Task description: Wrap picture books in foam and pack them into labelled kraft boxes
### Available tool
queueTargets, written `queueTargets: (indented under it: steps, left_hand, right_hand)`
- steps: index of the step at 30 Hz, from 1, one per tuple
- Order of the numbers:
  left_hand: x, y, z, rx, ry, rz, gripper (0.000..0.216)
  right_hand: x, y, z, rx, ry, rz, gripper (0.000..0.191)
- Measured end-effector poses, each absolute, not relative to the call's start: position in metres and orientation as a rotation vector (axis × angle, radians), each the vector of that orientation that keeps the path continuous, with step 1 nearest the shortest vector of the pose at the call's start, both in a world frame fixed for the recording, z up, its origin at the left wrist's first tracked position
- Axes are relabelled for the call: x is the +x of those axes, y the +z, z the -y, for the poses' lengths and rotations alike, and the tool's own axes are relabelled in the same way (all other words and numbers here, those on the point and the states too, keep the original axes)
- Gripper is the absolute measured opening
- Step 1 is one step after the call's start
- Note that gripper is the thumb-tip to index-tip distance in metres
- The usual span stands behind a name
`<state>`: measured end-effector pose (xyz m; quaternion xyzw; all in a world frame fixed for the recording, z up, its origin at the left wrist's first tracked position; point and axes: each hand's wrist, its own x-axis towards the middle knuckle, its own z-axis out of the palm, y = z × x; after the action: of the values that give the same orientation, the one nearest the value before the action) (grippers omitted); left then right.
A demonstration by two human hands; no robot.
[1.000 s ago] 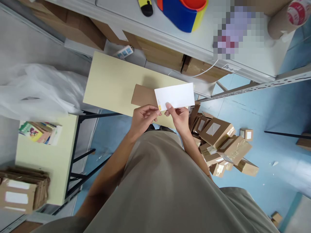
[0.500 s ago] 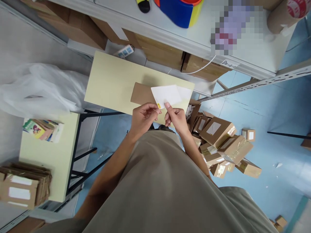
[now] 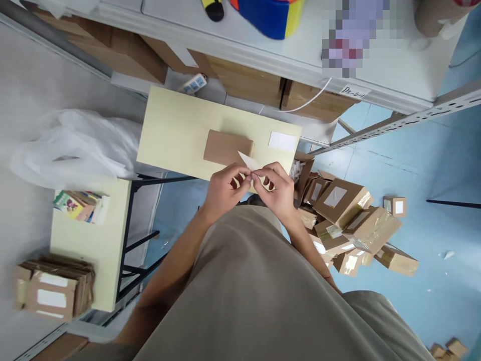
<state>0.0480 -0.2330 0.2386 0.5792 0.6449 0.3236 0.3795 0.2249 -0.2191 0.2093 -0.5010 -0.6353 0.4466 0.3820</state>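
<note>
Both hands meet over the near edge of a cream table (image 3: pixel 173 120), fingertips pinched together. My left hand (image 3: pixel 227 191) and my right hand (image 3: pixel 277 190) grip the near corner of a white label (image 3: pixel 248 160), which is seen tilted, with part of it hidden behind the fingers. Just beyond the hands lies a small brown cardboard box (image 3: pixel 228 146). Another white paper rectangle (image 3: pixel 282 141) rests flat at the table's right end.
A shelf (image 3: pixel 308 55) with cartons beneath it runs behind the table. Labelled boxes (image 3: pixel 340 203) are heaped on the blue floor at right. At left are clear plastic wrapping (image 3: pixel 75 145), a side table (image 3: pixel 112 225), booklets (image 3: pixel 80 205) and flattened cartons (image 3: pixel 56 288).
My right hand has moved in against my left, and the label has tilted from broad face to a narrow view. The box and the white rectangle on the table are now more exposed.
</note>
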Motion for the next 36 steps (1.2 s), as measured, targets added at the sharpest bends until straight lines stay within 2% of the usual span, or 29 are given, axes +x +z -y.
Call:
queueTargets:
  steps: [10,17,22,26,36]
  left_hand:
    - [0.056,0.221,0.230,1.546,0.706,-1.643,0.011]
    - [0.052,0.145,0.201,1.487,0.464,-1.777,0.009]
    - [0.074,0.103,0.180,1.525,0.279,-1.815,0.008]
    - [0.114,0.101,0.168,1.685,0.178,-1.684,0.011]
    - [0.225,0.114,0.130,1.989,-0.104,-1.350,0.020]
  right_hand:
    - [0.245,0.186,0.219,-1.373,1.082,1.576,0.030]
    - [0.322,0.159,0.204,-1.588,0.818,1.336,0.038]
    - [0.380,0.160,0.209,-1.739,0.543,1.118,0.042]
    - [0.405,0.167,0.218,-1.786,0.390,0.992,0.046]
    - [0.415,0.167,0.238,-1.842,0.382,0.857,0.047]
